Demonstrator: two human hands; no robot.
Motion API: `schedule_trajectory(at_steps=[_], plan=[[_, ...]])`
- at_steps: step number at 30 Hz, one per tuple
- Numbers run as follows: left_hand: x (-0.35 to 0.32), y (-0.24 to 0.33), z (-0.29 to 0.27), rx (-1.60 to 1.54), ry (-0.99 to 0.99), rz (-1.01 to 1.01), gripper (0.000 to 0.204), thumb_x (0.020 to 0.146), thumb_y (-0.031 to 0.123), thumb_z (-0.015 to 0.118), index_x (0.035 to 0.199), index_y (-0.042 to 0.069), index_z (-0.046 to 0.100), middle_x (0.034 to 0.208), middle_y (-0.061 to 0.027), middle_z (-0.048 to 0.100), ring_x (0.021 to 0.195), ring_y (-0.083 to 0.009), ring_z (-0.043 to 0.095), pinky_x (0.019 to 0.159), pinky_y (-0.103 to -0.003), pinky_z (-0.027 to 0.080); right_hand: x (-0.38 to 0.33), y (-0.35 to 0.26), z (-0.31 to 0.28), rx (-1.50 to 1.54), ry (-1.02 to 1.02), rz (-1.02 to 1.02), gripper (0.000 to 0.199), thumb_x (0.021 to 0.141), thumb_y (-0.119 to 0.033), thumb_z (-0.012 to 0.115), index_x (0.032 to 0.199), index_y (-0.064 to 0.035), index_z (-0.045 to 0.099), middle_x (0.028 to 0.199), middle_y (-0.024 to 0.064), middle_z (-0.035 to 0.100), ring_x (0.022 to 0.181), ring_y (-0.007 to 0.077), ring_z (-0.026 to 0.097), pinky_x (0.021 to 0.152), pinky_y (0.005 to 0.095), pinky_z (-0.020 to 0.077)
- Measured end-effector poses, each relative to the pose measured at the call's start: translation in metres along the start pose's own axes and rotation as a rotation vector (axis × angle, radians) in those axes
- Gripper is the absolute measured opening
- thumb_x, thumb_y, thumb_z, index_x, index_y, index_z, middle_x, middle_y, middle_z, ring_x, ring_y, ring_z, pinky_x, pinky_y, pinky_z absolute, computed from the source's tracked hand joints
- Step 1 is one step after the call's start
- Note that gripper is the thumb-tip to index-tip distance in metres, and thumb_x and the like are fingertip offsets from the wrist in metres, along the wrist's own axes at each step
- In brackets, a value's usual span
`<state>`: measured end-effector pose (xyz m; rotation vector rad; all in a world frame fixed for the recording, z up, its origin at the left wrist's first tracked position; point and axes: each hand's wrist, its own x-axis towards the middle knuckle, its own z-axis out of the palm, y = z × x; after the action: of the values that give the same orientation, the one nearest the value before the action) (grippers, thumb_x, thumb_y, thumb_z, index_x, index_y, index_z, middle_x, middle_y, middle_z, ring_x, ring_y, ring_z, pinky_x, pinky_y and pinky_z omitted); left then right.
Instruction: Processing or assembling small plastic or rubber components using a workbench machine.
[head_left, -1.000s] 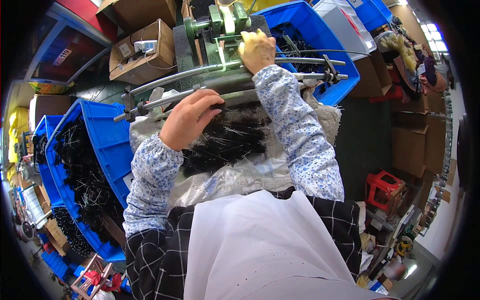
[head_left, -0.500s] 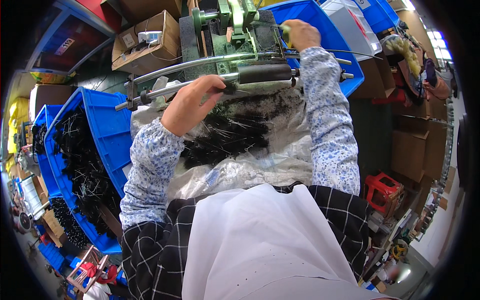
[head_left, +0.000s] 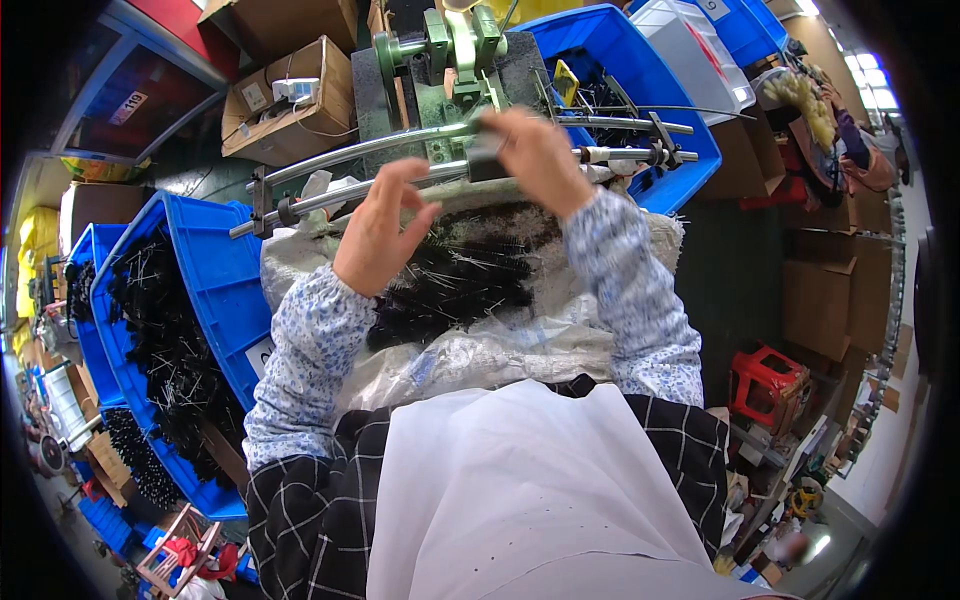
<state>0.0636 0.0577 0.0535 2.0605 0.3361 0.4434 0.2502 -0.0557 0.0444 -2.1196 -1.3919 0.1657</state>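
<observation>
My left hand (head_left: 383, 228) hovers just on the near side of the curved metal rails (head_left: 350, 163), its fingers apart and nothing visible in them. Smeared by motion, my right hand (head_left: 540, 160) is over the rails, close to the front of a green machine (head_left: 450, 95); whether it holds anything cannot be made out. A dark sleeve (head_left: 487, 164) on the near rail is partly covered by that hand. Below my hands, a pile of black-bristled wire brushes (head_left: 455, 285) lies on a whitish woven sack (head_left: 490, 350) across my lap.
To the left, a blue bin (head_left: 215, 285) holds many black brushes with wire stems. Another blue bin (head_left: 690, 150) stands beyond the rails at right. An opened cardboard box (head_left: 285, 110) sits left of the machine, and a red plastic stool (head_left: 765, 385) is at lower right.
My right hand has swung left from beside the far right bin to the front of the machine. My left hand has dropped slightly toward me, its fingers more spread.
</observation>
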Motion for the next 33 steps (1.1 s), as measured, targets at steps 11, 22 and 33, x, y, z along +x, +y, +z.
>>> schedule_trajectory(at_steps=[11,22,33], plan=[[-0.026,-0.049,0.015,0.531,-0.778,-0.095,0.036,0.069,0.008,0.061,0.105,0.004,0.054,0.103,-0.0165,0.058,0.101,-0.0325,0.053,0.088,-0.04,0.041,0.061,0.07,0.019,-0.601,0.208,0.036,0.02,0.079,-0.013,0.056,0.097,-0.0174,0.066,0.083,0.0045,0.063,0.082,0.0217,0.06,0.077,0.0372,0.047],[-0.02,-0.04,0.005,0.433,-0.686,-0.018,0.034,0.07,0.011,0.06,0.103,0.004,0.055,0.094,-0.0165,0.059,0.093,-0.033,0.055,0.083,-0.04,0.044,0.062,0.078,0.021,-0.499,0.227,0.009,0.017,0.079,-0.017,0.058,0.094,-0.016,0.067,0.082,0.0048,0.063,0.082,0.023,0.059,0.081,0.0406,0.0438],[-0.02,-0.037,0.011,0.556,-0.703,-0.098,0.024,0.067,0.014,0.062,0.088,0.003,0.058,0.089,-0.0165,0.059,0.084,-0.0341,0.058,0.076,-0.04,0.048,0.07,0.085,0.023,-0.548,0.155,-0.034,0.024,0.082,-0.015,0.051,0.097,-0.023,0.067,0.089,-0.0001,0.063,0.089,0.0194,0.052,0.08,0.0374,0.0365]])
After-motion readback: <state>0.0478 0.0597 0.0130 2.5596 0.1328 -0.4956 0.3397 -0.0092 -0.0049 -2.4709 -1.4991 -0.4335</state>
